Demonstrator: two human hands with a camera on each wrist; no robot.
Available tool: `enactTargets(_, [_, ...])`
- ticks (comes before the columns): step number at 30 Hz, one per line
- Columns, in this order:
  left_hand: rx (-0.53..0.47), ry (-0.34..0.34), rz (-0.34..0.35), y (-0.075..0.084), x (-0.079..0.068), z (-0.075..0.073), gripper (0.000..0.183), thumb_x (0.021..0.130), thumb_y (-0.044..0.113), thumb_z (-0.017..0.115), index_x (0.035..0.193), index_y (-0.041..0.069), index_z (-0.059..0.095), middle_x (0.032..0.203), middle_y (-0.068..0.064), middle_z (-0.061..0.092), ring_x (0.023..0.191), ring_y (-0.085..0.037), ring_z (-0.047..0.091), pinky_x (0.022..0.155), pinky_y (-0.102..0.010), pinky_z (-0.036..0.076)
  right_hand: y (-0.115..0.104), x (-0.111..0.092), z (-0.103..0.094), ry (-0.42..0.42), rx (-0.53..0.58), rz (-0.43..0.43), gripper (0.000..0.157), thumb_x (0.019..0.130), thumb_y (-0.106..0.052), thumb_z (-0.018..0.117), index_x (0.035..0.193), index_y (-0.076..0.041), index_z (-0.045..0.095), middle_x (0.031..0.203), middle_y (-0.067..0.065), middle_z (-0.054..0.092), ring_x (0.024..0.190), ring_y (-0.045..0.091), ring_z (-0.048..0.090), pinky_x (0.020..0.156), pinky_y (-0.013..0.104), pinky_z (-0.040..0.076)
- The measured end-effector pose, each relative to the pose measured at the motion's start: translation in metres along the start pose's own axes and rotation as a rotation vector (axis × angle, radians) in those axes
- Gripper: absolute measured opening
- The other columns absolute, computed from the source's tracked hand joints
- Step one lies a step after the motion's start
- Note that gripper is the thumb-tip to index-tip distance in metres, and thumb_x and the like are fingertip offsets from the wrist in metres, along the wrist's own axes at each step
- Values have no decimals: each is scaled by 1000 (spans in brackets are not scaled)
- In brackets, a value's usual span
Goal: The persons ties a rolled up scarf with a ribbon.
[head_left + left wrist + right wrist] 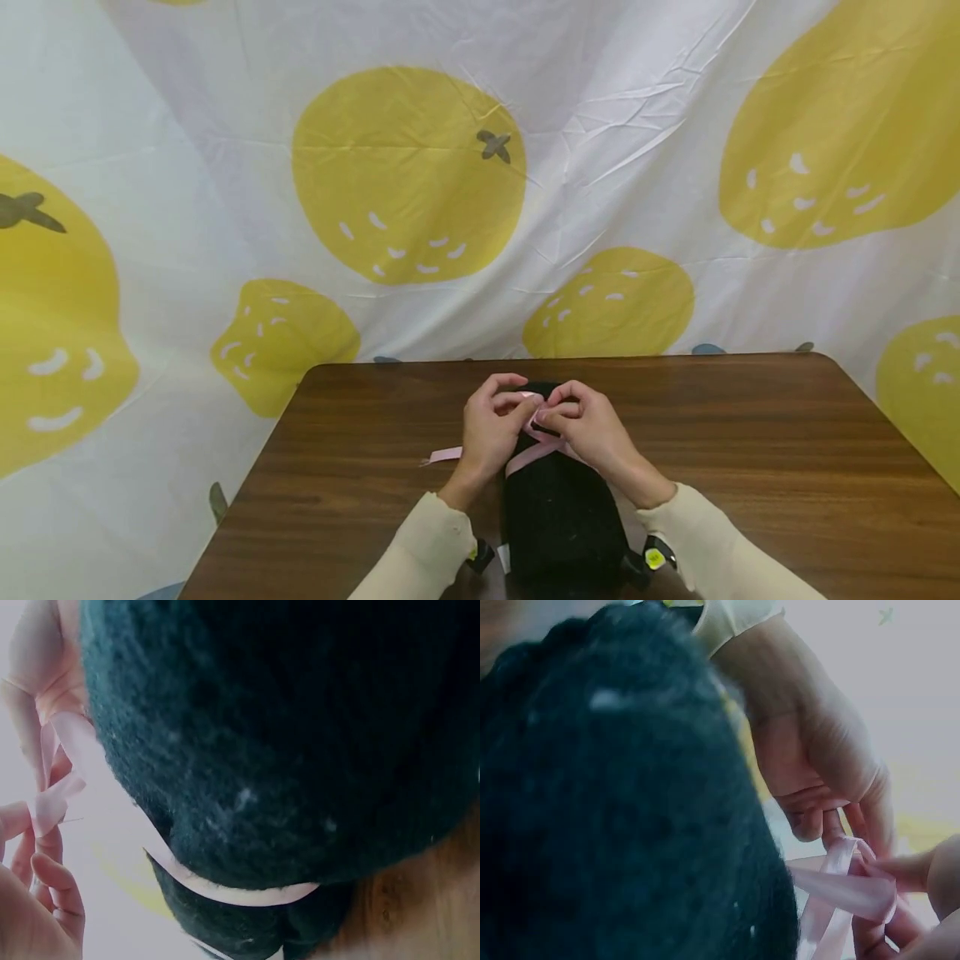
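A black, fuzzy, plush-like object point(562, 521) lies lengthwise on the table, with a pale pink ribbon point(534, 455) crossing over its far part. At that crossing my left hand point(489, 429) pinches the ribbon between thumb and fingers. Close beside it, my right hand point(596, 429) also pinches the ribbon, the fingertips of both hands nearly meeting. A ribbon loop point(855, 896) shows between the fingers in the right wrist view. In the left wrist view, a ribbon band point(236, 892) circles the dark fuzzy body point(285, 742). Fingers partly hide the knot area.
The brown wood-grain table point(750, 467) extends on both sides of the object. One ribbon end point(446, 454) sticks out left of my left hand. Behind the table hangs a white cloth point(600, 208) printed with yellow fruit. A small white tag point(504, 558) shows at the object's near left side.
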State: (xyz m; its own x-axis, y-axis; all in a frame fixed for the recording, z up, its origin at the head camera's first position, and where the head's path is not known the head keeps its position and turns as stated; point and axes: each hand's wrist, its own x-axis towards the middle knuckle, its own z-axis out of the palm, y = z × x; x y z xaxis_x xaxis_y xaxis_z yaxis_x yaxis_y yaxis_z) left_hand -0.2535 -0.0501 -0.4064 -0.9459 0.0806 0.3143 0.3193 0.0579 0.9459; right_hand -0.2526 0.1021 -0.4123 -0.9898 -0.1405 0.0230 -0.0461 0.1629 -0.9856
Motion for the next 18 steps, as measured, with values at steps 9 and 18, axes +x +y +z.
enactTargets(9, [129, -122, 56, 0, 1, -3, 28, 86, 8, 66, 111, 1, 60, 84, -16, 71, 65, -23, 61, 53, -21, 48, 5, -2, -4, -128, -94, -141, 30, 87, -2, 62, 109, -3, 41, 90, 15, 70, 73, 19, 63, 56, 26, 50])
enactTargets(18, [171, -215, -29, -31, 10, -8, 36, 88, 23, 66, 119, 13, 52, 78, -9, 69, 61, -18, 65, 56, -28, 54, 8, -4, -7, -178, -86, -183, 30, 89, 0, 59, 112, -2, 40, 92, 17, 69, 83, 24, 66, 64, 30, 54])
